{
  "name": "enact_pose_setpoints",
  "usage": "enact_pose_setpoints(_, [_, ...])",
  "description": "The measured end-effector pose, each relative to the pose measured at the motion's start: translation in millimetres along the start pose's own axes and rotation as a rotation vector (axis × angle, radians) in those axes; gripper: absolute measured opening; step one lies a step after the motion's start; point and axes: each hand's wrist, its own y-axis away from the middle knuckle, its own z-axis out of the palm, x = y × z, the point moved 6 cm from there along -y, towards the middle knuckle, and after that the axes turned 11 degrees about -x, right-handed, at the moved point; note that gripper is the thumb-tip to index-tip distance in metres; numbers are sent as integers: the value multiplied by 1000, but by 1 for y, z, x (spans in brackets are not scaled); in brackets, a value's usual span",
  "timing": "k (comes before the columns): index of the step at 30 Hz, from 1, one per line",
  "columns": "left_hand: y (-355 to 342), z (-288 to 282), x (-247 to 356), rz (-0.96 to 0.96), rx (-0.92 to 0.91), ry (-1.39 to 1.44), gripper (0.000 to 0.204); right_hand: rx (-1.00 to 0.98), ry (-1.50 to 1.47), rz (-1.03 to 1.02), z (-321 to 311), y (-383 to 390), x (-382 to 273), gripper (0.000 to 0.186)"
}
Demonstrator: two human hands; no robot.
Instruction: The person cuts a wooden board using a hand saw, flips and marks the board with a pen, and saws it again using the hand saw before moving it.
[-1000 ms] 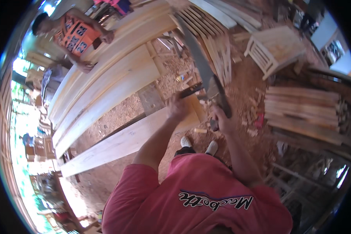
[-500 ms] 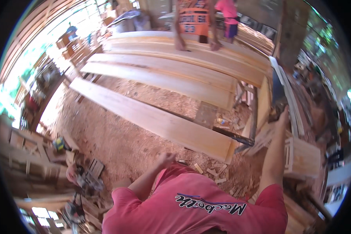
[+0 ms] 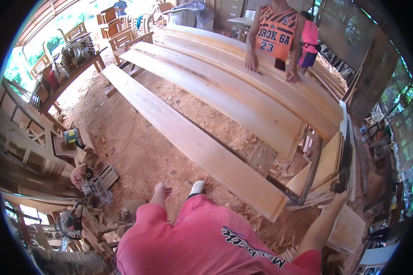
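Observation:
My right hand [image 3: 340, 197], at the right, is closed around the dark handle of a handsaw [image 3: 347, 158]. Its dark blade points away from me, beside several leaning boards [image 3: 326, 160]. Low in front of me hangs my left hand [image 3: 162, 190], empty, its fingers loosely apart. A long pale plank [image 3: 192, 142] lies diagonally ahead on supports, and neither hand touches it. Beyond it are more wide planks [image 3: 215, 98] laid side by side.
Across the planks a co-worker [image 3: 275, 36] in an orange jersey rests both hands on the wood. Another person [image 3: 309, 39] in pink stands behind. Wooden chairs [image 3: 119, 43] and a bench [image 3: 71, 82] are at the far left; power tools [image 3: 71, 222] and scraps lie at the lower left.
My view has swung left, so the planks sit further right. My right hand, with the handsaw, appears lower and closer. My left hand has dropped to the left and its fingers have loosened.

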Motion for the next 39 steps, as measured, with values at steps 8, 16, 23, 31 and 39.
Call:
enact_pose_setpoints(8, [-52,26,199,377,-142,559,76,286,879,109,29,188,150,36])
enact_pose_setpoints(16, [-29,87,330,489,-154,503,77,344,1740,656,76,262,200,82])
enact_pose_setpoints(23, [-10,106,330,582,-287,500,69,417,1490,381,77,268,178,66])
enact_pose_setpoints(31, [22,193,333,591,-377,608,60,498,1195,331,14,237,153,67])
enact_pose_setpoints(39, [-36,242,355,547,-230,376,64,341,1105,211,31,172,154,63])
